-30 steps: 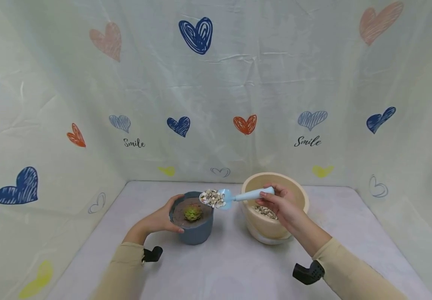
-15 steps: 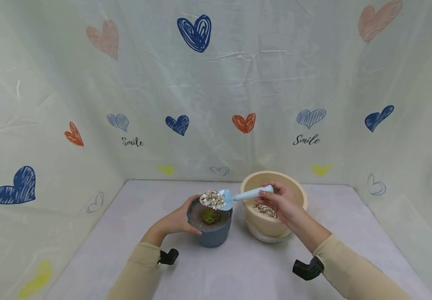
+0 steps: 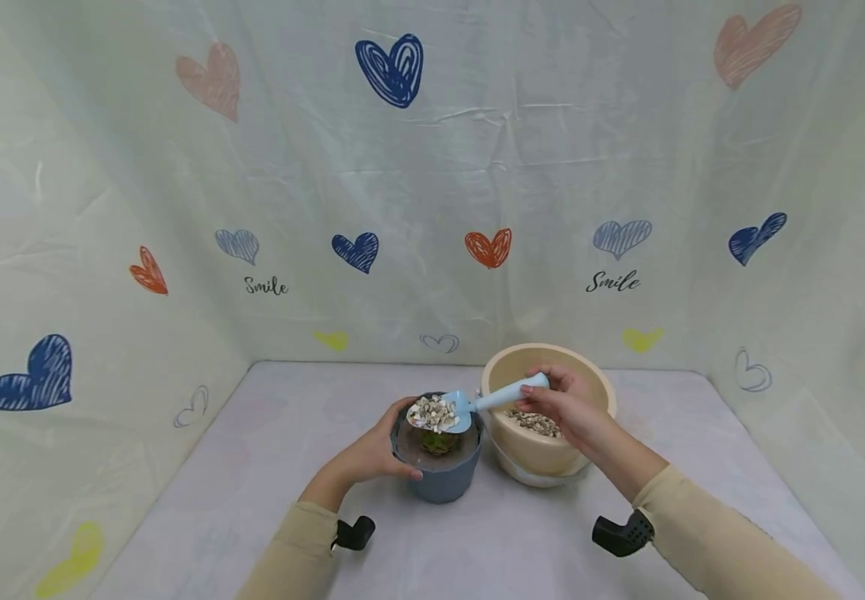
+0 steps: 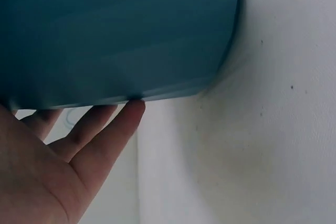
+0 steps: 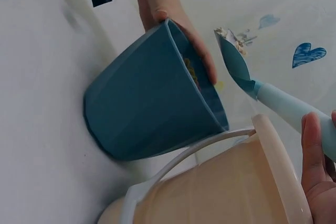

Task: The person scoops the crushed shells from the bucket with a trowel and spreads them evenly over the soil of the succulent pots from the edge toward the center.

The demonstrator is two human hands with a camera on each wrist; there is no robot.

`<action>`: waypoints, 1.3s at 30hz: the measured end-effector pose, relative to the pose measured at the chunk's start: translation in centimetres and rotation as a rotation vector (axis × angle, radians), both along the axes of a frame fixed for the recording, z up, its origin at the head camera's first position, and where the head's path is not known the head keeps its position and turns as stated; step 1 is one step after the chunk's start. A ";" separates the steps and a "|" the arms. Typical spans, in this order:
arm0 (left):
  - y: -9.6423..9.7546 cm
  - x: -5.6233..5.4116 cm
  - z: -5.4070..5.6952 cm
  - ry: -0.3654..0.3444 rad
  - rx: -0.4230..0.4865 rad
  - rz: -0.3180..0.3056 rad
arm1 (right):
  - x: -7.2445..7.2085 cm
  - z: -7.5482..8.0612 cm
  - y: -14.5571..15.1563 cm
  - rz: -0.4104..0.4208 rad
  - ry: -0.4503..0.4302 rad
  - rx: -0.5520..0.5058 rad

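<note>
My left hand (image 3: 376,454) grips the side of a blue-grey flower pot (image 3: 443,483), thumb at the near side and fingers round the left. In the left wrist view, fingertips (image 4: 135,107) press against the pot's wall. Inside the pot a small green succulent (image 3: 438,443) sits in brown soil. My right hand (image 3: 563,408) holds a light blue hand trowel (image 3: 507,393) by its handle. Its scoop carries a heap of small pale pebbles (image 3: 432,413) above the pot, partly covering the succulent. The right wrist view shows the scoop (image 5: 235,64) apart from the pot's rim.
A larger cream bucket (image 3: 537,450) with a pale handle (image 5: 181,156) stands right of the pot, beneath my right hand. More pebbles (image 3: 536,423) lie inside it. A white tabletop (image 3: 267,450) meets a curtain (image 3: 432,167) printed with hearts at its back edge.
My left hand has moved the pot to the right, from beside the trowel to beneath its scoop and close to the bucket. The loaded trowel has shifted slightly right and down.
</note>
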State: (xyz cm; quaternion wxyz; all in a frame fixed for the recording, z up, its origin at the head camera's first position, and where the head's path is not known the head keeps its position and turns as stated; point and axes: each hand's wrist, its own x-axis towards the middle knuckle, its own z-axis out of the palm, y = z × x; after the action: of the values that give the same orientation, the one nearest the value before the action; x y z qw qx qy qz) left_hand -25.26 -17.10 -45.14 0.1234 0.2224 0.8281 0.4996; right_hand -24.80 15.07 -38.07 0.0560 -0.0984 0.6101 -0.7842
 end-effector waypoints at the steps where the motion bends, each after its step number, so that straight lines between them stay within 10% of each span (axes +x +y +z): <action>1: 0.0 0.1 0.0 0.006 0.002 -0.005 | 0.0 0.0 0.0 0.006 0.003 0.008; 39: -1.0 -0.6 -1.0 -0.025 0.050 -0.035 | -0.4 0.8 -3.0 0.083 0.080 0.290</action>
State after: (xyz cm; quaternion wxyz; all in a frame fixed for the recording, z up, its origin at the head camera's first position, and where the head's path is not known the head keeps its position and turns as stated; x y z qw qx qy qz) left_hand -25.84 -18.06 -46.11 0.1369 0.2336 0.8097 0.5206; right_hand -25.18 12.06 -37.23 0.0776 -0.1454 0.7142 -0.6802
